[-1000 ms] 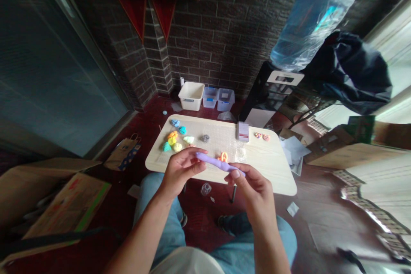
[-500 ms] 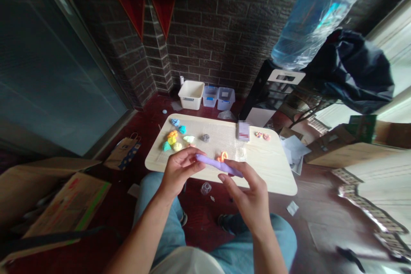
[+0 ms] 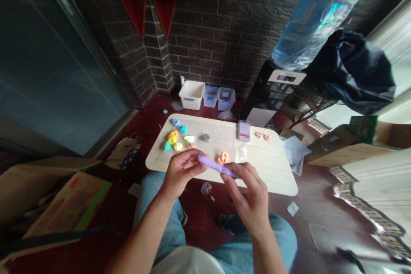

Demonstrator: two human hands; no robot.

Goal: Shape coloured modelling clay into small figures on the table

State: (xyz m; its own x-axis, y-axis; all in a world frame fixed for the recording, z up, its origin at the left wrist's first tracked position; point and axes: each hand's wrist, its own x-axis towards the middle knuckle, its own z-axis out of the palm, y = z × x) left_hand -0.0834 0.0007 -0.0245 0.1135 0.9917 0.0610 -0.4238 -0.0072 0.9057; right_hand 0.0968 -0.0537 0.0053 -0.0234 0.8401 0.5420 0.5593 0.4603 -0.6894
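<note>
A long roll of purple modelling clay (image 3: 212, 163) stretches between my two hands above the near side of the table. My left hand (image 3: 181, 170) pinches its left end between thumb and fingers. Nearer its right end, my right hand (image 3: 248, 190) grips the roll with thumb below and fingers on top. Just beyond the roll, a looped orange clay piece (image 3: 222, 158) lies on the table. Several clay lumps in other colours, among them a yellow lump (image 3: 172, 140) and a grey lump (image 3: 206, 138), sit farther left.
The pale table (image 3: 269, 175) carries bubble wrap (image 3: 221, 135), a small box (image 3: 244, 132) and two small pinkish clay pieces (image 3: 262, 136). Behind it stand a white basket (image 3: 192, 96), clear bins (image 3: 226, 99) and a water dispenser (image 3: 272, 90). A cardboard box (image 3: 69, 205) sits at left.
My right hand has loosened its pinch, shifted left along the purple clay and closed on it again. My left hand has kept its hold on the left end.
</note>
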